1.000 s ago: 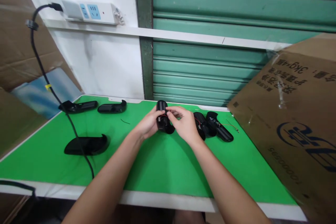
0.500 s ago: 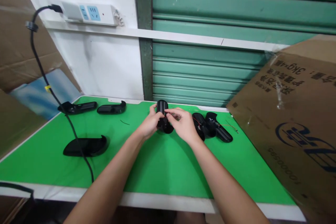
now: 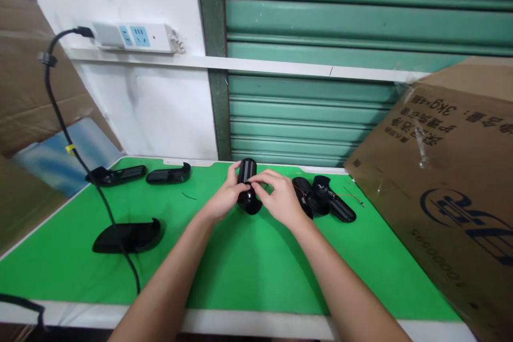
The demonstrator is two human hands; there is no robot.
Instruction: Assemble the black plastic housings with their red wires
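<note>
A glossy black plastic housing (image 3: 249,203), curved and hollow-looking, is held above the green table mat. My left hand (image 3: 226,195) wraps its left side, with the thumb across the front. My right hand (image 3: 279,196) has thumb and forefinger pinched together at the housing's middle; whatever is between those fingertips is too small to make out. Just right of my right hand lie more black housing parts (image 3: 320,197), with thin red wires (image 3: 344,195) coming out of them.
At the left lie black shell pieces: one (image 3: 116,175) at the back, another (image 3: 168,173) beside it, a third (image 3: 128,236) nearer. A black cable (image 3: 98,192) hangs in front, from a power strip (image 3: 134,37). A large cardboard box (image 3: 449,181) borders the right side.
The view has tilted up slightly, so the scene sits lower. My right fingertips still work at the middle of the housing, and my left hand keeps its grip.
</note>
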